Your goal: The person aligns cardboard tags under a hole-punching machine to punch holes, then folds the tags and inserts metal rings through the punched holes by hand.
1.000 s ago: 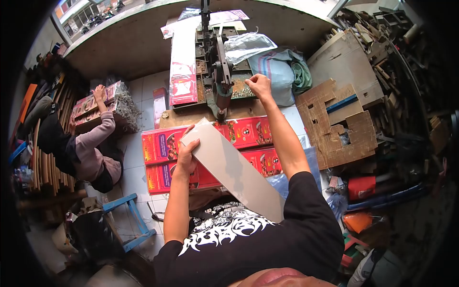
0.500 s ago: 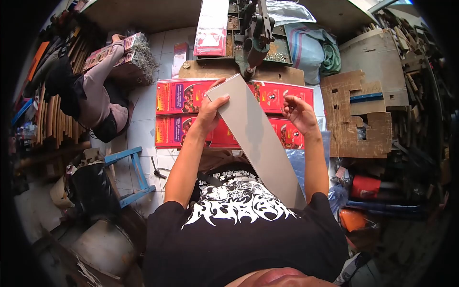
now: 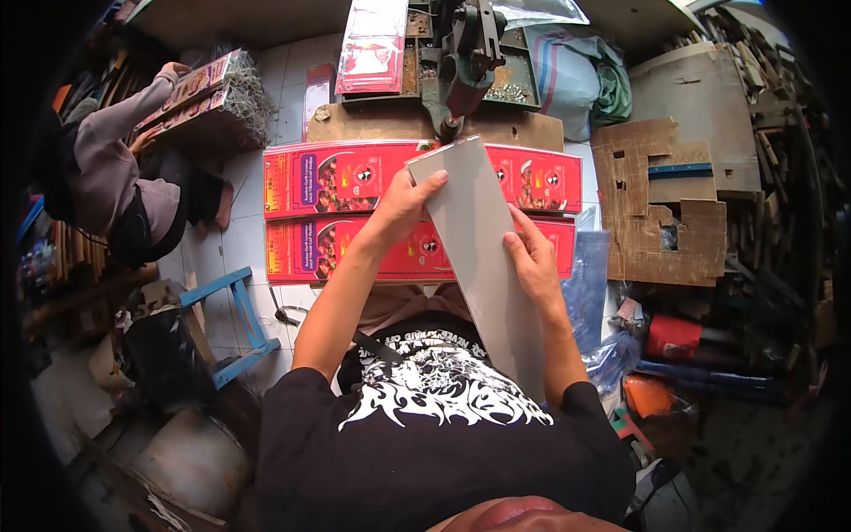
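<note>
A long grey board (image 3: 474,239) slants across the middle, its plain face up and its lower end near my shirt. My left hand (image 3: 406,206) grips its left edge close to the far end, thumb on top. On the right edge, lower down, my right hand (image 3: 536,264) holds it with the thumb over the face and the fingers at the side. Beneath lie two rows of red printed cards, a far stack (image 3: 297,182) and a near stack (image 3: 297,253), partly hidden by my arms and the board. The board's far end is just below the tip of a metal machine (image 3: 463,84).
Beyond the cards, metal trays (image 3: 514,87) of small parts flank the machine, with another card stack (image 3: 370,53) on the left. Cut brown cardboard (image 3: 629,226) lies at right. A co-worker (image 3: 120,168) crouches at left by a bundle (image 3: 208,102), near a blue frame (image 3: 235,310).
My right hand has come in from the right and closed on the board's edge. The board is turned slightly more upright. The co-worker at left has shifted, both hands now on the bundle.
</note>
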Action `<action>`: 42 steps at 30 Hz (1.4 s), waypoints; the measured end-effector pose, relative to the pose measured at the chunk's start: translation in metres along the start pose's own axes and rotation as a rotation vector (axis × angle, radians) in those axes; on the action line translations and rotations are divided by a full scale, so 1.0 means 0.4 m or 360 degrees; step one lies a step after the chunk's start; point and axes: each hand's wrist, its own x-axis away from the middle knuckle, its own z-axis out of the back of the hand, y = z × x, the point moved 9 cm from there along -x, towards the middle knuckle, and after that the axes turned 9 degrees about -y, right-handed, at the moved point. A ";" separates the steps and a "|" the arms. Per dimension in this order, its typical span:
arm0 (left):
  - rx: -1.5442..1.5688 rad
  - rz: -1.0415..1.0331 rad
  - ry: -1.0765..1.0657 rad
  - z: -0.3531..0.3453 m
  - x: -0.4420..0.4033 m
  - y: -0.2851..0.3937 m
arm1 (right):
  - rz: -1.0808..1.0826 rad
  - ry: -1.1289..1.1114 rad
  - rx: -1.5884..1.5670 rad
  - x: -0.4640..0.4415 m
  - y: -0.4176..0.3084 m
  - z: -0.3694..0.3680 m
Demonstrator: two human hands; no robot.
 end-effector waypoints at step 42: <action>-0.0254 -0.0251 0.0229 0.134 -0.006 0.087 | 0.0282 0.0242 0.0477 -0.126 -0.088 0.050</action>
